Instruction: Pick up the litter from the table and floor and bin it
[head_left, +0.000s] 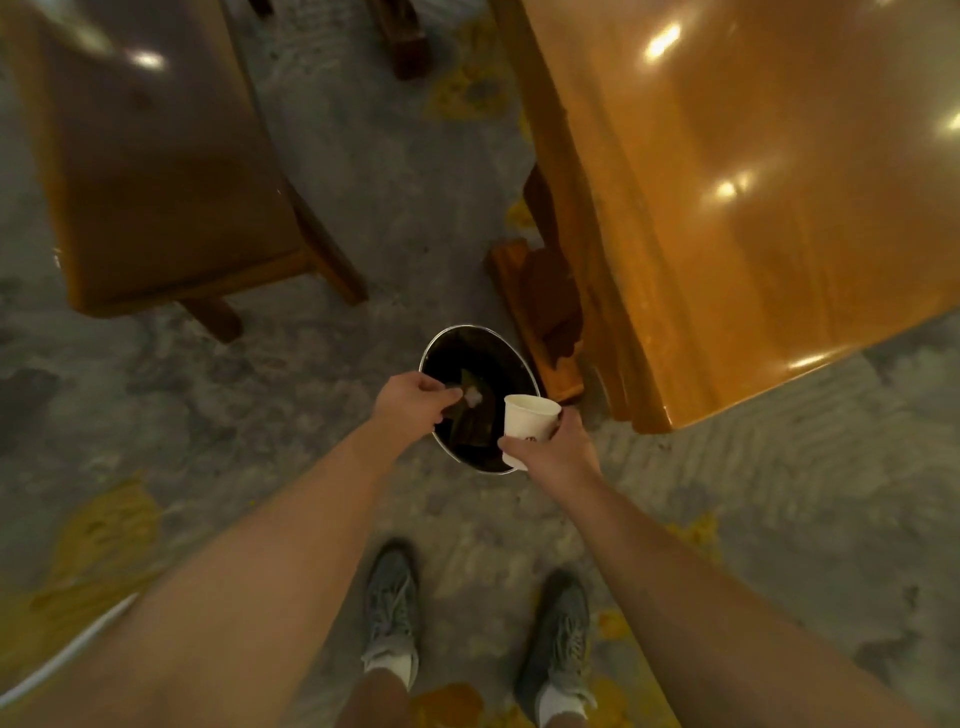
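A round bin (435, 347) with a metal rim and a dark inside stands on the floor by the table leg. My left hand (413, 404) hovers over its left rim with the fingers pinched together. A small pale scrap (474, 398) shows blurred right at those fingertips, above dark litter in the bin; I cannot tell whether it is held or loose. My right hand (558, 449) grips a white paper cup (529, 423) upright over the bin's right rim.
A glossy orange wooden table (779, 182) fills the right, with its carved leg and foot (540, 317) just behind the bin. A wooden chair (156, 171) stands at the left. My two shoes (392, 603) are on patterned grey and yellow carpet.
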